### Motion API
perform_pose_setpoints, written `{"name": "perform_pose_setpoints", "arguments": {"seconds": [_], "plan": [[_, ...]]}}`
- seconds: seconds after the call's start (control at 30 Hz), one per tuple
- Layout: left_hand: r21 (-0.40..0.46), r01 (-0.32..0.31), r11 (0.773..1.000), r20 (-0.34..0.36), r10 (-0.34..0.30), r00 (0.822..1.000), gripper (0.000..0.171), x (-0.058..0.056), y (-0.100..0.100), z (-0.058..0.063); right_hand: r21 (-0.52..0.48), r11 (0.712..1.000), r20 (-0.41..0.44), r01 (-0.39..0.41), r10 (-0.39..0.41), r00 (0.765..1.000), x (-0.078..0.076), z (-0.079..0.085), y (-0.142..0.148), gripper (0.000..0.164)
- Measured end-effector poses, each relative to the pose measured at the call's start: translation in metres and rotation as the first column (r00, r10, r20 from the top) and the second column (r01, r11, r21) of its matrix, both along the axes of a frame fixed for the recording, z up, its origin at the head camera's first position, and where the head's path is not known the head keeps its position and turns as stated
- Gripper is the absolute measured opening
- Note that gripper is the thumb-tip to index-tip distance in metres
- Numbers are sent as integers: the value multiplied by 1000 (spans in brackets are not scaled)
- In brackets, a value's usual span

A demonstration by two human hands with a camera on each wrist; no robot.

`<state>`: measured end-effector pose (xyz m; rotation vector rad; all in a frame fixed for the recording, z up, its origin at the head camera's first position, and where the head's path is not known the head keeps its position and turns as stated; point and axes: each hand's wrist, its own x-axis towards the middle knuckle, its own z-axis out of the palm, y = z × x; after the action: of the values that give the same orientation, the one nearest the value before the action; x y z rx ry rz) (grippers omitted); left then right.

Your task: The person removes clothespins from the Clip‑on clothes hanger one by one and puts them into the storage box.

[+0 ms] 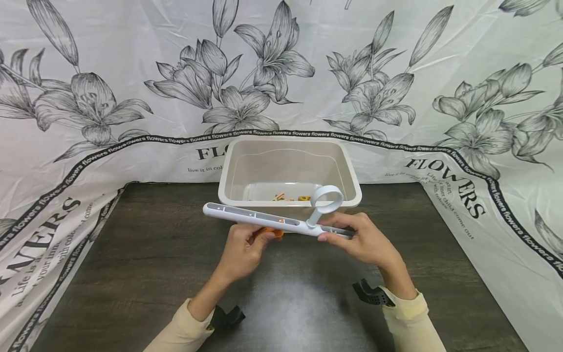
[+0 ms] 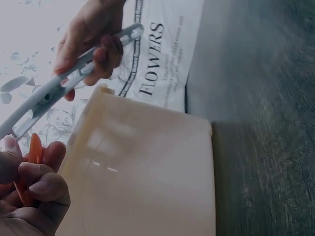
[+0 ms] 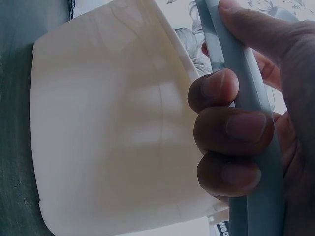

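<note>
A long white plastic bar (image 1: 255, 216) with slots along its length and a ring on a short stem is held up level with the near rim of the bin. My right hand (image 1: 365, 242) grips its right end, thumb on one side and fingers curled round the other in the right wrist view. Under the middle of the bar, my left hand (image 1: 242, 252) pinches a small orange plastic piece (image 2: 35, 150) between thumb and curled fingers. The orange piece has a flat, rounded tip. Much of it is hidden by the bar and fingers.
Behind the hands a beige plastic bin (image 1: 286, 166) stands against the floral cloth backdrop (image 1: 272, 112). Small wooden-looking pieces (image 1: 279, 197) and a yellow item (image 1: 304, 198) lie on its floor. A dark wood-grain table (image 1: 154, 244) is underneath.
</note>
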<state>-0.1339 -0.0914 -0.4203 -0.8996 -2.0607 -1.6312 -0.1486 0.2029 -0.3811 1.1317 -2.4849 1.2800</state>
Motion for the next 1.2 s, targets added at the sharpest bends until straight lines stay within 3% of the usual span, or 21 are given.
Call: {"name": "perform_pose_setpoints", "arguments": {"seconds": [0.17,0.43,0.57,0.7,0.9,1.2], "plan": [[49,-7,999,18,6,1000,16,3,1,0,-6,1000,2,15,-15,1000,2,-1,-2,31],[112,-157,981,16,156,988,6,6,7,-1,-34,999,29,0,1,1000,2,-4,-6,30],[176,-105,979,96,90,991,8,6,3,3,-35,999,35,8,-6,999,1,-3,-5,28],[246,-65,967,199,15,980,14,3,-7,11,-30,999,25,29,-28,999,0,-3,-1,31],[169,-26,985,210,-11,978,13,0,-14,16,-18,999,-22,36,-36,999,-1,-1,4,35],[168,-24,986,214,-13,977,21,1,-17,14,1,999,-12,39,-39,999,0,2,3,37]]}}
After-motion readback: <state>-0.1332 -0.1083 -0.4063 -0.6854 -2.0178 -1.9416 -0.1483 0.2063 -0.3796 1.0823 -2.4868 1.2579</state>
